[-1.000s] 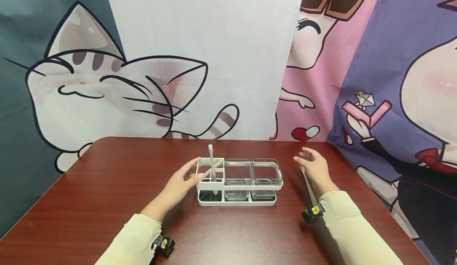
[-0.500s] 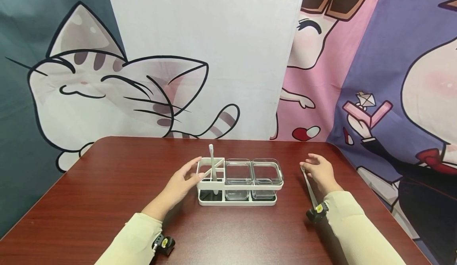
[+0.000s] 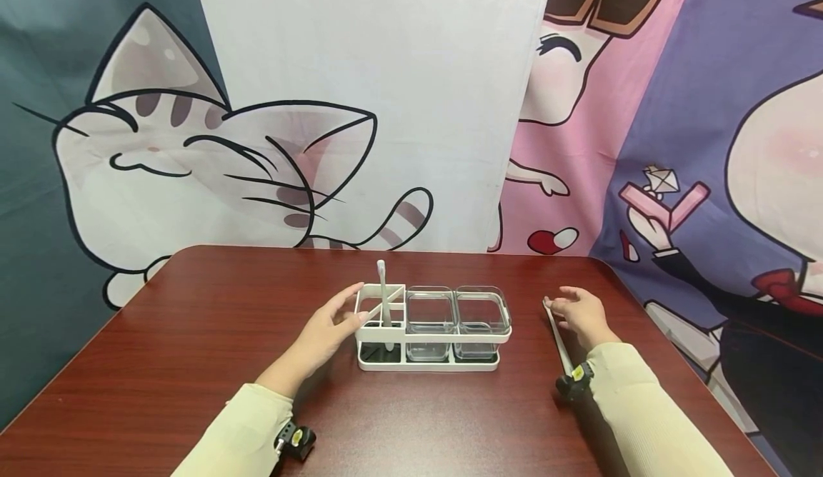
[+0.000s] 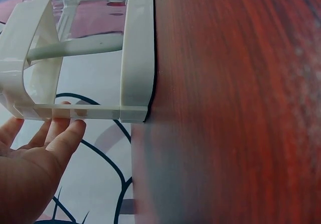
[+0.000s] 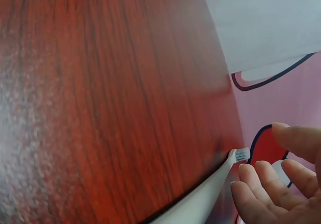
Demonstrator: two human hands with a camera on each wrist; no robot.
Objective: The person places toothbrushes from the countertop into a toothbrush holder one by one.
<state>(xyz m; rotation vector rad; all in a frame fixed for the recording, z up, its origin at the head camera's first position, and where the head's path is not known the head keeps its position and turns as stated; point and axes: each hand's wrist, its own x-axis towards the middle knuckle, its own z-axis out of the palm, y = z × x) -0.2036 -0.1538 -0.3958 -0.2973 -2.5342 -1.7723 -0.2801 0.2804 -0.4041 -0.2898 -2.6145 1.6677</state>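
Fingers of right hand relaxed, spread just beside toothbrush; left hand fingers straight, touching white rack.

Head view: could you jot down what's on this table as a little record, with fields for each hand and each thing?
Surface: dark red wooden table
Holder: white rack with one open slot section on its left and two clear cups
In the holder: a white toothbrush standing upright in the slot section
On the table: a second white toothbrush, lying flat to the right of the rack
Left hand: straight fingers touching the rack's left end
Right hand: open, over the lying toothbrush, no grip on it
Backdrop: cartoon cloths
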